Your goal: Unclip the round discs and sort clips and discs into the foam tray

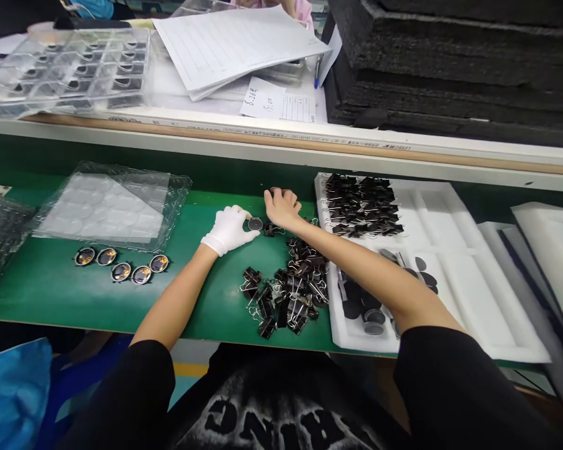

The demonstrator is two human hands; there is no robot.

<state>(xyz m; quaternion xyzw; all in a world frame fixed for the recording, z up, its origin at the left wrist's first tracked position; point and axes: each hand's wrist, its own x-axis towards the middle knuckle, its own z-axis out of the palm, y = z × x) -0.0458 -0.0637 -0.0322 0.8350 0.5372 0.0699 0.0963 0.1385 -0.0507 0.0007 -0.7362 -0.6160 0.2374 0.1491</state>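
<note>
My left hand [231,230], in a white glove, pinches a round dark disc with a pale metal rim [255,224] between thumb and fingers. Just right of it is my bare right hand [282,207], its fingers bent; whatever they hold is hidden. Below that hand, a black binder clip [274,230] sits close to the disc. A loose heap of black binder clips [300,290] spreads over the green work surface [206,300] nearer me. To the left lie several round rimmed pieces with shiny amber-and-dark faces [121,272], some with clips showing at their edges.
Right, a white foam tray [488,281] bears rows of binder clips [363,206] and loose dark discs [356,300]. Clear plastic trays [176,206] lie left. On the shelf above are papers [239,47], a compartment box [89,69] and stacked black foam [450,62].
</note>
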